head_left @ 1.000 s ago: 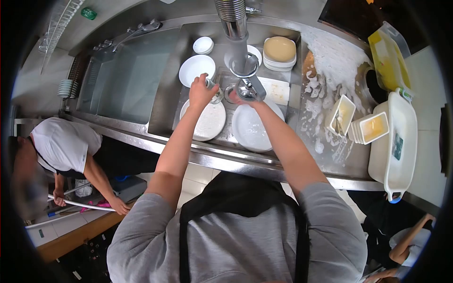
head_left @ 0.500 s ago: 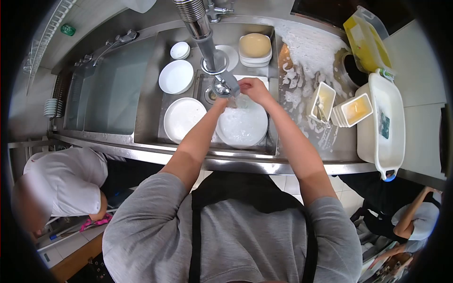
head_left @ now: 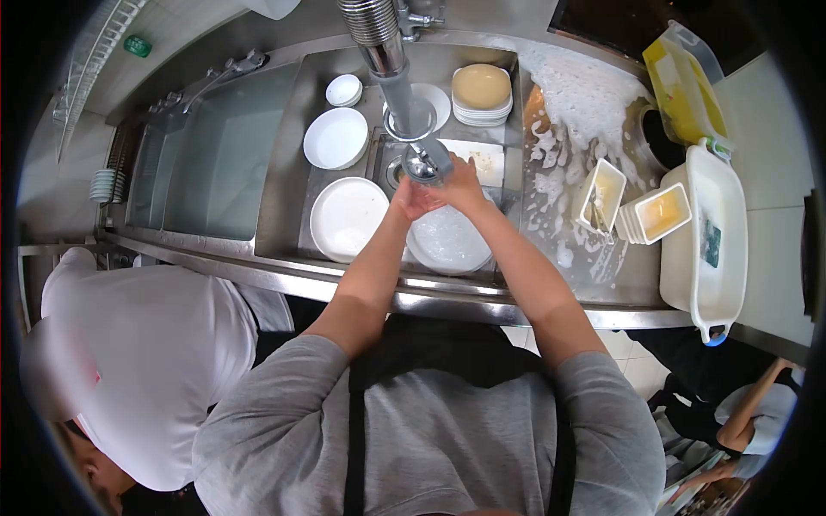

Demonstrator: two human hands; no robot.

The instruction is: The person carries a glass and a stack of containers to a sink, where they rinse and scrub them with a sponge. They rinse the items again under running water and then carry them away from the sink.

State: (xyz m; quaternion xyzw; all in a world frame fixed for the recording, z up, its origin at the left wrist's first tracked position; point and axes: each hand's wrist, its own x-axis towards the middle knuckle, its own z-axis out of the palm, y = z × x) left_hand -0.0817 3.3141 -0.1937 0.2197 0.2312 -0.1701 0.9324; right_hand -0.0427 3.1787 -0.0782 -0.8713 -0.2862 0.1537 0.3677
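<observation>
Your left hand [head_left: 416, 199] has just come in from nine o'clock to meet your right hand [head_left: 461, 185] under the spray head [head_left: 428, 163]; both grips look curled, but whether they hold anything I cannot tell. The wet white plate [head_left: 449, 242] sits just beneath, at six o'clock. Foam [head_left: 578, 82] covers part of the steel surface [head_left: 632, 297] at two o'clock, and a person [head_left: 155, 344] shows at eight o'clock
</observation>
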